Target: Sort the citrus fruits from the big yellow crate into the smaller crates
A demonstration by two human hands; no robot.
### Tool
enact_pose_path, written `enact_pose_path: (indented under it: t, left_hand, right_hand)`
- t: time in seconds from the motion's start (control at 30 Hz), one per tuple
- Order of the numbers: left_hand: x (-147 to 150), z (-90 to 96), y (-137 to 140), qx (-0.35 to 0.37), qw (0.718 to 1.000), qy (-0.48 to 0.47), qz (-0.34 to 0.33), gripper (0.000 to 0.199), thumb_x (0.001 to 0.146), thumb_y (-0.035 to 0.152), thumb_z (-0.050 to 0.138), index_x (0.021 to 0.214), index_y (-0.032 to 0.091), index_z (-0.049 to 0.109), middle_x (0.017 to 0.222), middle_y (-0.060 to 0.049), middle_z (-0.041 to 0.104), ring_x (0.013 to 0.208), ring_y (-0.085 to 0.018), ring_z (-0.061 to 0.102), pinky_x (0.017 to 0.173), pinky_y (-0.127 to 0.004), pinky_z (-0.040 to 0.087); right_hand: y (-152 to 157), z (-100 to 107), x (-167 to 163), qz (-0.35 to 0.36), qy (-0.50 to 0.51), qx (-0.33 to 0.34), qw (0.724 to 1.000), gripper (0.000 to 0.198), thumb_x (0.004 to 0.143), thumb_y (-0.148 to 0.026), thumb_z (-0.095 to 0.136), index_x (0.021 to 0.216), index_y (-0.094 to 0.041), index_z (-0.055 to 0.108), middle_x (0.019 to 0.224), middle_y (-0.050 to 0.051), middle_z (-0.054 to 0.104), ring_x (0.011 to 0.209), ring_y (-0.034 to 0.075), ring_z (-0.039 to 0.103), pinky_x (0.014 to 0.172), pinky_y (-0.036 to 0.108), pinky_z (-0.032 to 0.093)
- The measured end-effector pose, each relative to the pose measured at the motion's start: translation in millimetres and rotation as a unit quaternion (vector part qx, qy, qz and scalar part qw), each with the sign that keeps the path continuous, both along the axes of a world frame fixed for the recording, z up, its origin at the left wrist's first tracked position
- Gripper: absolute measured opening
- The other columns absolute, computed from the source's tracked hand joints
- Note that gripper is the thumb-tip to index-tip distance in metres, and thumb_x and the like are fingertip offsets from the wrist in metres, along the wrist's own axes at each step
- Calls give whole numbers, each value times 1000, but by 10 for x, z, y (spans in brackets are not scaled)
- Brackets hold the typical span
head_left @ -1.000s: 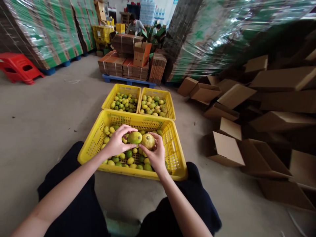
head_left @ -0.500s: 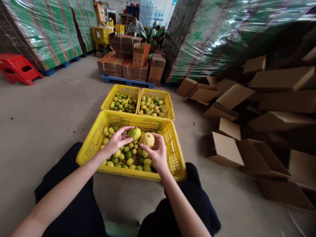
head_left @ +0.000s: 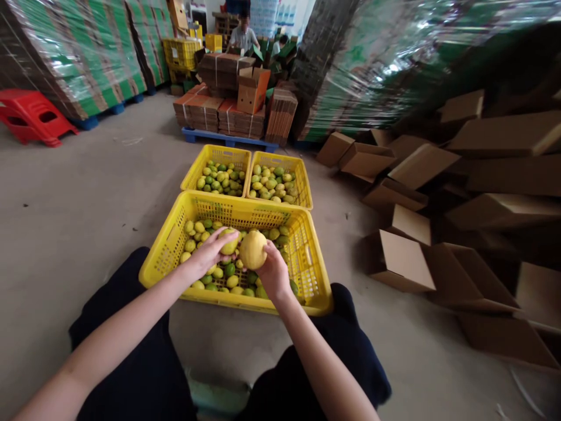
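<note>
My left hand (head_left: 209, 252) is closed round a yellow-green lemon (head_left: 228, 241), held above the large yellow crate (head_left: 322, 279) between my knees. Just to its right, my right hand (head_left: 274, 268) grips a bigger, paler yellow lemon (head_left: 253, 249), turned so that its ribbed side shows. Below both hands, many loose yellow and green lemons (head_left: 232, 282) cover much of the crate's slatted floor. My hands and the held fruit hide part of that layer.
Two smaller yellow crates (head_left: 193, 169) of lemons stand against the far side. Beyond them a blue pallet (head_left: 228, 140) bears flattened cartons. Open cardboard boxes (head_left: 405, 263) are heaped at right, a red stool (head_left: 37, 117) stands at left. A person (head_left: 243, 38) is at the back.
Both lemons have been turned in my hands. The right one now shows its side instead of its stem end, and it has shifted slightly left, as has the left one.
</note>
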State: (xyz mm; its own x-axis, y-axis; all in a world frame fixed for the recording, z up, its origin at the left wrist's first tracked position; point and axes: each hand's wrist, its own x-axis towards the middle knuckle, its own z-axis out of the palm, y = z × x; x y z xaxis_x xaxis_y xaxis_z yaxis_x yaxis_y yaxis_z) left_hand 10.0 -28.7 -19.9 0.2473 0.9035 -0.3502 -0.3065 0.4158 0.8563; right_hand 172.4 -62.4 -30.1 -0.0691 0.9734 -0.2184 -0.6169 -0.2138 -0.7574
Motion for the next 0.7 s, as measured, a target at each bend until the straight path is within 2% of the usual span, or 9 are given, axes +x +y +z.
enact_pose_path:
  t: [0.07,0.17,0.23,0.37,0.47,0.6,0.7]
  left_hand:
    - [-2,11,15,-20,999,-30,-7,38,67,49,75,82,15,64,72,-1,63,45,-6,53,36,-16,31]
    - [-2,21,47,-23,998,-55,-4,39,66,52,67,73,14,62,64,1,58,33,-3,41,30,-17,16]
    - [3,24,58,-22,998,-53,19,38,64,51,65,70,13,62,62,1,57,33,-5,43,30,-17,16]
    - [4,11,55,-38,996,-49,65,35,65,45,64,65,11,64,59,-1,58,42,-8,52,36,-17,31]
    - [0,-14,64,-73,994,-75,32,36,74,44,61,65,10,65,57,-3,59,43,-8,51,38,-17,35]
    - [22,-39,96,-188,975,-106,-45,34,91,38,50,78,10,64,59,-6,62,42,-11,55,35,-17,36]
    - [55,-33,108,-231,965,-120,-20,31,97,30,42,81,11,61,60,-7,63,42,-13,59,31,-16,33]
  right_hand:
    - [-20,16,-19,4,38,-15,999,32,67,-43,71,86,-20,62,74,1,67,64,20,65,43,26,48]
    - [-40,43,-23,13,69,-24,997,41,68,-54,69,85,-16,65,71,4,68,54,19,64,35,24,41]
    - [-46,55,-6,4,84,-22,996,46,68,-60,69,83,-17,65,68,4,68,47,17,61,31,22,35]
    - [-54,66,50,13,94,-44,995,47,75,-64,61,78,-18,64,60,6,67,36,16,56,28,22,31]
    - [-59,82,76,16,104,-72,992,45,82,-61,52,79,-18,64,58,7,67,41,18,60,31,23,37]
    - [-37,100,80,63,119,-82,987,49,89,-62,41,95,-19,64,64,6,69,38,17,56,30,23,36]
    - [-4,88,88,84,135,-85,984,45,89,-60,45,103,-21,62,70,5,71,37,17,56,28,23,36]
